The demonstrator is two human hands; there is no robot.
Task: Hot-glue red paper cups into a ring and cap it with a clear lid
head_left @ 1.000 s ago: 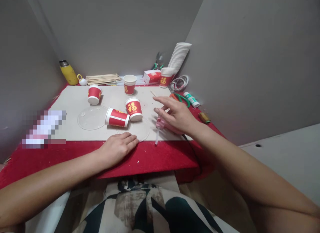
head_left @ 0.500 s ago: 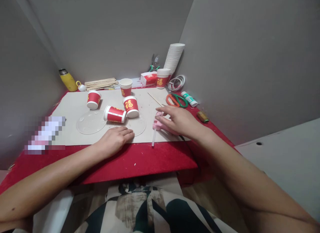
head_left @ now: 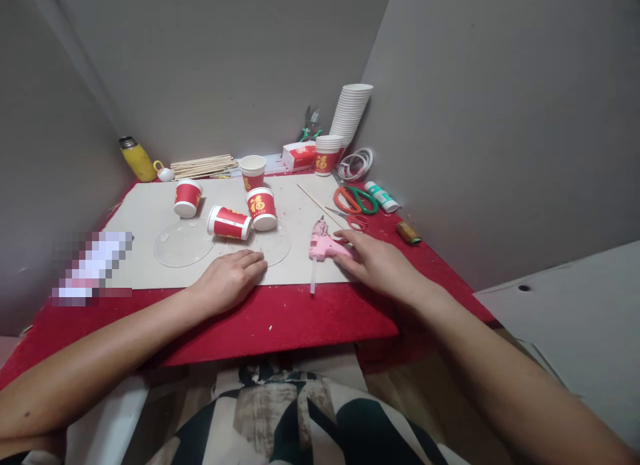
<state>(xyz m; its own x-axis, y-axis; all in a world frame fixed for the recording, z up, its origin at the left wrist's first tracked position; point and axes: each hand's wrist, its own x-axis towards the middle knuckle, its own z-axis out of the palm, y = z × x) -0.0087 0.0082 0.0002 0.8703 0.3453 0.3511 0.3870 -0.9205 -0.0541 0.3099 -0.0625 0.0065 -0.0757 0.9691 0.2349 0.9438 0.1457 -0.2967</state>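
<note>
A pink hot glue gun (head_left: pixel 321 246) lies on the pale board, its nozzle pointing away and a clear glue stick (head_left: pixel 313 278) sticking out toward me. My right hand (head_left: pixel 376 260) has thumb and fingers around its handle, the end of which is hidden by the hand. My left hand (head_left: pixel 231 278) lies palm down by the board's front edge, fingers extended, at the rim of a clear plastic disc (head_left: pixel 284 257). Just beyond it, a red paper cup (head_left: pixel 230 223) lies on its side, beside an upside-down red cup (head_left: pixel 262 209).
Another clear disc (head_left: pixel 165 260) lies left, near a red cup (head_left: pixel 188 198). Behind are stacked cups (head_left: pixel 253 173), wooden sticks (head_left: pixel 203 166) and a yellow bottle (head_left: pixel 137 160). Scissors (head_left: pixel 357 222), coloured handles (head_left: pixel 367 201), a white-green tube (head_left: pixel 383 196) and a leaning cup stack (head_left: pixel 345 115) stand right.
My right hand has moved from over the glue gun's body back to the right, onto its handle, uncovering the body and nozzle. My left hand has stayed in place.
</note>
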